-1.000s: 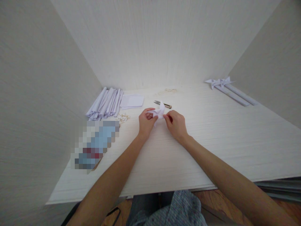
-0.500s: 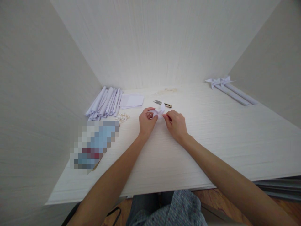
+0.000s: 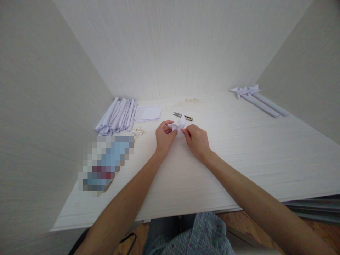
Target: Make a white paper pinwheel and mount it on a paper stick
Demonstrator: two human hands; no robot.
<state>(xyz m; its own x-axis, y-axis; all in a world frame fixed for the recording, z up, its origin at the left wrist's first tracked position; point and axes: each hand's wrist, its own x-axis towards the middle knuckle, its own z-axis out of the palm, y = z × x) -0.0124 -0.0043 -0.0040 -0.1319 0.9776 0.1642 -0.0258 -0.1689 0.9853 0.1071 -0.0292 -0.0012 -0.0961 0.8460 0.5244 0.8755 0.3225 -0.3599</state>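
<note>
A white paper pinwheel (image 3: 181, 124) with curved, folded blades is between my two hands, just above the table. My left hand (image 3: 164, 140) grips its left side, thumb in front and fingers curled behind. From the right, my right hand (image 3: 198, 140) pinches near the pinwheel's centre with thumb and forefinger together. Whether something small is also in that pinch cannot be made out. Right behind the pinwheel lies a pair of thread snips (image 3: 187, 118), blades pointing left and partly covered by a paper blade.
At the left are rolled paper sticks (image 3: 118, 115), a stack of paper sheets (image 3: 150, 113), small cotton-tipped pieces (image 3: 138, 132) and a blurred-out object (image 3: 111, 159). Two pinwheels on paper sticks (image 3: 248, 91) lie at the back right. Walls (image 3: 183, 46) enclose the table's back and sides.
My right fingertips have moved slightly left, closer to the pinwheel's centre. My left hand keeps its grip. The whole view has shifted a little.
</note>
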